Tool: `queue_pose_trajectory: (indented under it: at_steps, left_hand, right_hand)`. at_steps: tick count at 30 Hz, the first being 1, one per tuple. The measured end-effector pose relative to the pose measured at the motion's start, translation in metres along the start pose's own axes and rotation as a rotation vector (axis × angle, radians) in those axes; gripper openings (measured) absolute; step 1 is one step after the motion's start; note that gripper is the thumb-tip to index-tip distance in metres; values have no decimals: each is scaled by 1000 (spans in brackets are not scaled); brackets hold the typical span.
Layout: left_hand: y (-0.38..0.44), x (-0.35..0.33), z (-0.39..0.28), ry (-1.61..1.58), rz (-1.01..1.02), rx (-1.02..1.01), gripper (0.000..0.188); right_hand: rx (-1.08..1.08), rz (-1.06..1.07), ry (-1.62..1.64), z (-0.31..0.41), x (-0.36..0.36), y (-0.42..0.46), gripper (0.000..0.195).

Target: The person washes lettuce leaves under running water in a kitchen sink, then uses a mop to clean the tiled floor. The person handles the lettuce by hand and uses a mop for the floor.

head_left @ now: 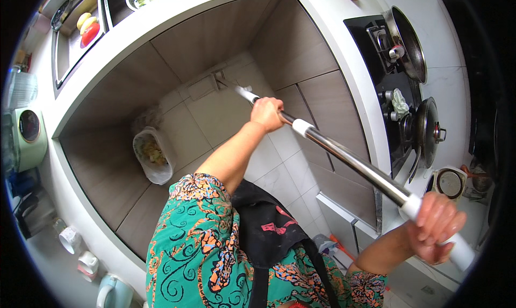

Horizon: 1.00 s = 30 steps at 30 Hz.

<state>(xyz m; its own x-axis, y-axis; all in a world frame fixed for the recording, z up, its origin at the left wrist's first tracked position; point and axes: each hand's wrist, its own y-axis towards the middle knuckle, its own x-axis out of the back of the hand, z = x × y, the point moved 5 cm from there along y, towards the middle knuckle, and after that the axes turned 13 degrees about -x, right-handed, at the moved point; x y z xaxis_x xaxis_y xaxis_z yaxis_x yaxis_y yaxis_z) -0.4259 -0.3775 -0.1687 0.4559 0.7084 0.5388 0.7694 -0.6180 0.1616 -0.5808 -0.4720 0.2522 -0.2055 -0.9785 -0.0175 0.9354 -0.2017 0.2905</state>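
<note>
My left hand [267, 113] is closed around the lower part of a long metal mop pole [354, 156] with white plastic collars. My right hand [435, 227] grips the white top end of the same pole at the lower right. Slanting down and away, the pole reaches the tiled floor [213, 116] near the cabinet base. At its far end is a pale, flat rectangular head [203, 87], which looks like a flat mop; it blends with the tiles, so its detail is hard to tell.
Cabinets [217, 29] enclose the floor on several sides. A plastic bin [154, 154] with food scraps stands at left. Along the right counter, a gas hob [367, 54] bears a wok [407, 45] and a lidded pan [428, 132]. A sink [66, 60] holds produce.
</note>
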Motion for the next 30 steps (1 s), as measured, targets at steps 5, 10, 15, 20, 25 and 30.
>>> queue_pose_trajectory:
  at_steps: [5,10,15,20,25,30]
  left_hand:
    - [-14,-31,-59,-145,78,-8,15]
    - [-37,-35,-79,-157,99,-27,24]
    - [-21,-15,-83,-44,-55,-67,34]
    - [-6,10,-36,40,-206,-15,30]
    - [3,34,-2,31,-319,91,28]
    - [27,55,12,-5,-84,116,27]
  right_hand:
    - [34,-102,81,45,43,10,27]
    - [-10,146,131,65,62,-10,26]
    - [61,378,156,73,104,-12,26]
    - [96,518,206,24,54,35,21]
    - [113,509,239,-5,20,76,21]
    - [125,390,238,-4,4,117,25]
